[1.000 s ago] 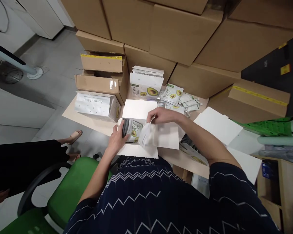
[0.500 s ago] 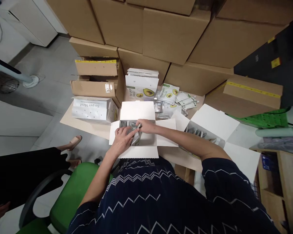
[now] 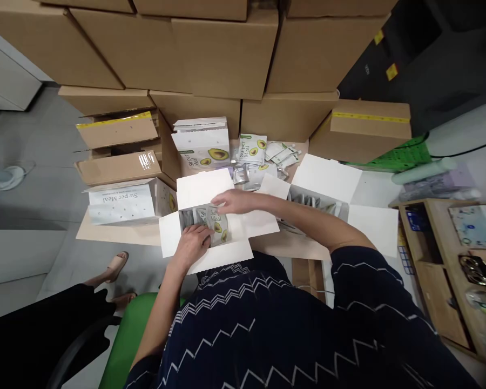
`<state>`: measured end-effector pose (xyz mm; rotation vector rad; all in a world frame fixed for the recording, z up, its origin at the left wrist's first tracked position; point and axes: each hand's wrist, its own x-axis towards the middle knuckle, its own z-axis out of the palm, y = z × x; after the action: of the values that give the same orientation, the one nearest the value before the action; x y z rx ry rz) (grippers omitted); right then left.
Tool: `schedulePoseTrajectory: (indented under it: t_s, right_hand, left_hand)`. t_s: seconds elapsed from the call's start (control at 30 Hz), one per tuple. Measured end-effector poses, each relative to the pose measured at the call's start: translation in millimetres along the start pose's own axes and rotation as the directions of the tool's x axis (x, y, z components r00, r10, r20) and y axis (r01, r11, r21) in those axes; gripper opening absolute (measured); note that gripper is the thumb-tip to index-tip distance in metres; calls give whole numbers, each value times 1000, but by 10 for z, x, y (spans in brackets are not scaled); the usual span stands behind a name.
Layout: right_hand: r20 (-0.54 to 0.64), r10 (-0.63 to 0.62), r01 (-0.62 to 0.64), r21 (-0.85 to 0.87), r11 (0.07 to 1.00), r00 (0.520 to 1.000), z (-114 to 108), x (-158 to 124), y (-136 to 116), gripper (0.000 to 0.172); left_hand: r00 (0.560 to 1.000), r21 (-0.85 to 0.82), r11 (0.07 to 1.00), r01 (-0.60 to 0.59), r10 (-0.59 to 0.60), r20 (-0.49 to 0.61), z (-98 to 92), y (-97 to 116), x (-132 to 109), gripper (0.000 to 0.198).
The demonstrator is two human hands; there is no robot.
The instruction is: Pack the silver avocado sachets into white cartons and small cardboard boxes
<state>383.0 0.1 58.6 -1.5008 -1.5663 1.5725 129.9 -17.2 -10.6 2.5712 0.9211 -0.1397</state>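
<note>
An open white carton (image 3: pixel 206 186) with its flaps folded out stands in front of me. Grey and white pouches stand packed in its left part, and one avocado-print pouch (image 3: pixel 218 229) leans face up beside them. My left hand (image 3: pixel 193 246) lies over the pouches at the carton's near left, fingers bent and touching them, closed on nothing that I can see. Over the pouch's top edge is my right hand (image 3: pixel 237 201), thumb and fingers stretched out and slightly apart. Whether its fingertips touch the pouch is hard to tell.
A second open white carton (image 3: pixel 328 175) with pouches stands at right. Loose pouches (image 3: pixel 253 148) lie behind, beside an upright printed box (image 3: pixel 204 148). Another printed box (image 3: pixel 121 205) and an open brown box (image 3: pixel 119 170) stand left. Stacked brown cartons (image 3: pixel 222 56) rise behind. A person's foot (image 3: pixel 117 265) shows at left.
My view has swung to the right. My hands, close together on a pouch before, have parted, and the pouch now shows its printed front. My right fingers have loosened.
</note>
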Motion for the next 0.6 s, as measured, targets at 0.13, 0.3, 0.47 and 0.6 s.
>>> schedulePoseTrajectory:
  t_s: [0.13, 0.3, 0.47, 0.6]
  right_hand:
    - [-262, -103, 121, 52, 991, 960, -598, -579, -95, 27]
    - [-580, 36, -177, -188, 966, 814, -1059, -1193, 398, 20]
    - [-309, 307, -423, -447, 788, 900, -938, -1406, 912, 24]
    - [-347, 293, -454, -641, 619, 891, -738, -1384, 1023, 39]
  left_hand:
    - [999, -16, 1000, 20, -19, 40, -36, 8, 33, 34]
    - [998, -23, 1000, -16, 17, 60, -75, 13, 41, 38]
    - [999, -15, 1000, -26, 27, 41, -51, -3, 39, 35]
    - [999, -18, 999, -35, 35, 36, -43, -8, 43, 35]
